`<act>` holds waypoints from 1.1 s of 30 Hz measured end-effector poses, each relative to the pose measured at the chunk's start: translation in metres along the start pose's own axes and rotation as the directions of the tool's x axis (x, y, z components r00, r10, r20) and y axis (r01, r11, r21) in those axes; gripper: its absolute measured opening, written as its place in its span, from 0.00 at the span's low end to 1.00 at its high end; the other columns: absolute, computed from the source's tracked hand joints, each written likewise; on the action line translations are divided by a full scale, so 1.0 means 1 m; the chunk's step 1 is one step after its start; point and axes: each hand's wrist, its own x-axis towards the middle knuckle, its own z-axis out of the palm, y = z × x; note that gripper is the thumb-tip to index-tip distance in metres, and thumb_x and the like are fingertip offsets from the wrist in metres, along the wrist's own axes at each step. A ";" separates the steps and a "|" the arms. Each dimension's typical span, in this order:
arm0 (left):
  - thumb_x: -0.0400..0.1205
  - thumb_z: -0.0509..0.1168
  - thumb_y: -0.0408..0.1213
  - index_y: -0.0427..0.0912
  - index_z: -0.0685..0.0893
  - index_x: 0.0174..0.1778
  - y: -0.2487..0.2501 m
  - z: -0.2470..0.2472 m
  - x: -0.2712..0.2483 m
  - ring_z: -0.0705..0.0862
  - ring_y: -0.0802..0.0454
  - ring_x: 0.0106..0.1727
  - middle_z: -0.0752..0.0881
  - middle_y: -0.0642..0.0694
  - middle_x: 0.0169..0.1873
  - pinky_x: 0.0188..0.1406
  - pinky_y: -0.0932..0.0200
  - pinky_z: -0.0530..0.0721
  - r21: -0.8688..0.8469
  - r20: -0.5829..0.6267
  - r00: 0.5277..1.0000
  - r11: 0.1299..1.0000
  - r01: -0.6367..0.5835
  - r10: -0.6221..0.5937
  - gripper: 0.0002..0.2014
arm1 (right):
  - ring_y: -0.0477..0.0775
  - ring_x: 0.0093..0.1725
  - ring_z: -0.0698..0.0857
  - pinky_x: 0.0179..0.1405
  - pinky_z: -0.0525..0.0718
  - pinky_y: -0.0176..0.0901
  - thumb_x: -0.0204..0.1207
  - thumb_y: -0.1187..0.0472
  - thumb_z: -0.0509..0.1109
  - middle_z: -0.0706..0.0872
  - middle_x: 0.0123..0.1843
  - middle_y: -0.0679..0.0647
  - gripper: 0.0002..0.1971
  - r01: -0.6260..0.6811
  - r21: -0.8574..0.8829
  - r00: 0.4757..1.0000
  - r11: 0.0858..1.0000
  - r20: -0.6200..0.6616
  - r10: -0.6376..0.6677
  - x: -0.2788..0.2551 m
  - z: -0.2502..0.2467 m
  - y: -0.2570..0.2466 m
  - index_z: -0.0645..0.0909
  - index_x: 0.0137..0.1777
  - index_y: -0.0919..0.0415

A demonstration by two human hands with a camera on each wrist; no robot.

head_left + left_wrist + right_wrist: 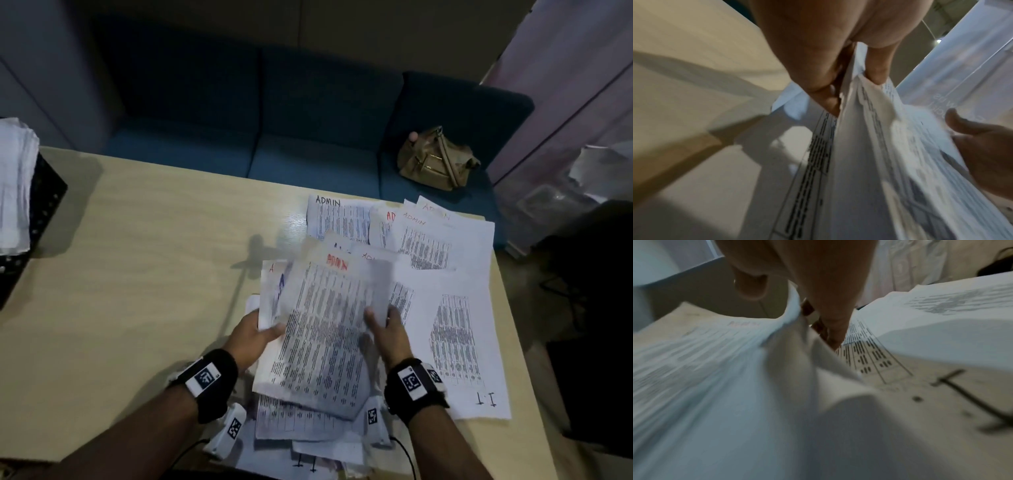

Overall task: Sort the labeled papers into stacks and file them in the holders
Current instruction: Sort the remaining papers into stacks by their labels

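Note:
My left hand (255, 334) grips a sheaf of printed papers (274, 294) by its left edge, thumb on top and fingers (824, 91) beneath. My right hand (385, 325) pinches the right edge of the top sheet (329, 329), marked ADMIN in red, which is blurred and bowed upward (735, 369). More ADMIN sheets (342, 219) lie spread at the table's far right. A sheet marked I.T (459, 342) lies flat to the right of my right hand. Further I.T sheets (308, 459) lie under my wrists at the near edge.
A black mesh holder (41, 212) stuffed with white papers stands at the table's left edge. A blue sofa (239, 113) runs behind the beige table (137, 274), with a tan handbag (435, 161) on it. Dark objects stand right of the table.

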 end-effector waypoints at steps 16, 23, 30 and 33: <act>0.78 0.64 0.24 0.80 0.61 0.66 0.025 0.006 0.030 0.77 0.53 0.65 0.72 0.58 0.73 0.54 0.74 0.73 0.185 0.035 0.967 0.949 -0.256 0.254 0.40 | 0.52 0.48 0.85 0.41 0.83 0.39 0.74 0.57 0.74 0.85 0.52 0.53 0.07 0.075 -0.316 0.993 0.946 -0.066 -0.101 0.053 0.019 -0.003 0.80 0.49 0.54; 0.79 0.71 0.41 0.64 0.65 0.72 0.024 0.017 0.043 0.67 0.61 0.73 0.69 0.58 0.72 0.64 0.62 0.68 0.065 -0.064 0.961 0.962 -0.267 0.271 0.29 | 0.48 0.46 0.87 0.42 0.82 0.36 0.74 0.66 0.71 0.87 0.40 0.38 0.12 0.058 -0.246 0.997 0.968 -0.040 -0.070 0.058 0.016 -0.010 0.84 0.51 0.48; 0.80 0.70 0.38 0.58 0.81 0.55 0.036 0.019 0.059 0.81 0.50 0.60 0.81 0.55 0.60 0.56 0.58 0.79 0.122 -0.057 0.957 0.954 -0.274 0.283 0.12 | 0.42 0.47 0.86 0.40 0.78 0.19 0.77 0.68 0.70 0.88 0.45 0.45 0.13 0.217 -0.228 0.974 0.949 0.112 -0.196 0.049 0.031 -0.017 0.84 0.41 0.46; 0.81 0.65 0.32 0.58 0.81 0.41 0.035 0.016 0.059 0.86 0.37 0.48 0.87 0.51 0.51 0.40 0.57 0.81 0.079 -0.081 0.965 0.967 -0.242 0.249 0.12 | 0.47 0.49 0.82 0.40 0.78 0.26 0.78 0.63 0.70 0.84 0.48 0.45 0.09 0.158 -0.206 0.979 0.966 -0.097 -0.180 0.049 0.021 -0.015 0.84 0.56 0.54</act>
